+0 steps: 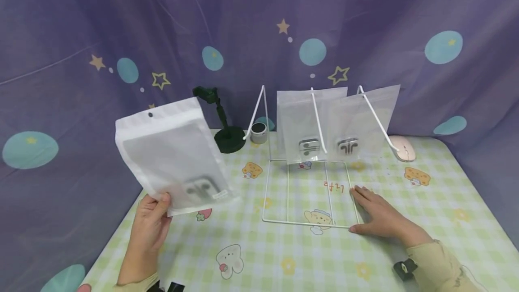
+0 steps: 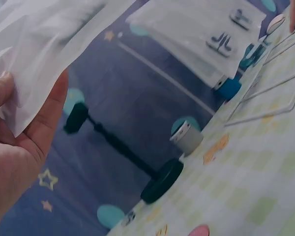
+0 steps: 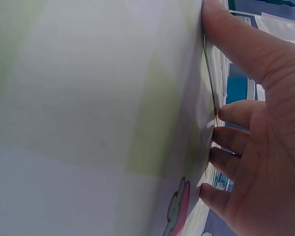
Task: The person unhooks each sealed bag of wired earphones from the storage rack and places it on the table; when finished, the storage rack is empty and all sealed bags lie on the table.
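My left hand (image 1: 151, 224) pinches the lower left corner of a frosted white zip bag (image 1: 174, 152), thumb in front. An earphone case (image 1: 201, 188) shows faintly through that bag, which is held up left of a white wire display rack (image 1: 302, 223). On the rack's prongs hang two similar bags, the left one (image 1: 293, 111) and the right one (image 1: 361, 114), each with earphones near its bottom. My right hand (image 1: 379, 215) rests at the right side of the rack's base, fingertips touching the wire and tablecloth. In the right wrist view its fingers (image 3: 231, 113) are spread and fairly straight.
Behind the held bag stands a dark green desk stand (image 1: 229, 139) with a round base. A small grey cylinder (image 1: 258, 133) is beside it. A pink mouse (image 1: 403, 148) lies right of the rack. A purple curtain (image 1: 251, 12) hangs behind the checked tablecloth (image 1: 279, 256).
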A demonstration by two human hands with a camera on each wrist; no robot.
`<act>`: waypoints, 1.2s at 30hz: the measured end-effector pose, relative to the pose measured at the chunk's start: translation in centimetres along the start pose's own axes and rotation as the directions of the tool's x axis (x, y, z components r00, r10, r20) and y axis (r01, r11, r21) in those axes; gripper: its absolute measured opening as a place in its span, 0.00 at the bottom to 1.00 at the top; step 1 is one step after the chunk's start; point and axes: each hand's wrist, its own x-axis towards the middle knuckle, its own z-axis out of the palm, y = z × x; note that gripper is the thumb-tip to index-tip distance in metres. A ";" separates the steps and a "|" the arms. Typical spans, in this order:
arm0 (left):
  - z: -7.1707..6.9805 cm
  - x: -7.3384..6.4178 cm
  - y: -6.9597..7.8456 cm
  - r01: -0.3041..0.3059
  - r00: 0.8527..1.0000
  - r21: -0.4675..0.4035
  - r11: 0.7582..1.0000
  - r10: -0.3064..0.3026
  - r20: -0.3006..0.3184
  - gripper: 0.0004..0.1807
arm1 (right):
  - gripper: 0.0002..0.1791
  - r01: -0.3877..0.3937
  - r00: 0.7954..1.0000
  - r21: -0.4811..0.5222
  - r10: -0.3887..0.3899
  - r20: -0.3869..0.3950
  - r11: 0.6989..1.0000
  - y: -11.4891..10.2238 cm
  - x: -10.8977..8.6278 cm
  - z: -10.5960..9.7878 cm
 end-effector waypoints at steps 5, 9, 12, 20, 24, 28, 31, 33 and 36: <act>-2.1 -0.4 -0.2 0.056 0.989 0.025 0.998 -0.052 -0.139 0.21 | 0.60 -0.009 1.000 0.009 0.009 0.001 1.000 0.1 0.0 0.0; -3.4 -1.0 -0.9 0.185 0.962 0.131 0.974 -0.152 -0.227 0.19 | 0.60 -0.014 1.000 0.013 0.014 0.002 1.000 0.2 -0.1 0.1; -4.0 -1.3 -1.6 0.308 0.933 0.250 0.918 -0.240 -0.268 0.18 | 0.60 -0.016 1.000 0.015 0.016 0.005 1.000 0.1 -0.1 0.0; -4.3 -0.6 -4.1 0.611 0.783 0.382 0.693 -0.460 -0.418 0.12 | 0.59 -0.014 1.000 0.026 0.014 -0.001 1.000 0.0 -0.1 0.0; -4.3 -0.2 -5.3 0.710 0.702 0.394 0.584 -0.539 -0.465 0.22 | 0.59 -0.012 1.000 0.030 0.011 0.003 0.999 0.1 -0.1 0.2; -4.6 0.3 -6.4 0.768 0.640 0.380 0.515 -0.598 -0.483 0.24 | 0.60 -0.023 1.000 0.034 0.023 0.010 0.999 0.1 -0.2 0.3; -4.9 0.7 -7.2 0.790 0.613 0.365 0.493 -0.628 -0.479 0.25 | 0.59 -0.015 1.000 0.032 0.015 0.000 0.999 0.1 -0.2 0.2; -5.1 0.8 -7.7 0.796 0.605 0.344 0.498 -0.642 -0.471 0.25 | 0.59 -0.010 1.000 0.033 0.010 -0.005 0.999 0.0 -0.2 0.1; -5.3 1.0 -8.3 0.801 0.598 0.322 0.504 -0.660 -0.455 0.26 | 0.59 -0.010 1.000 0.036 0.010 -0.003 0.999 -0.2 -0.2 -0.1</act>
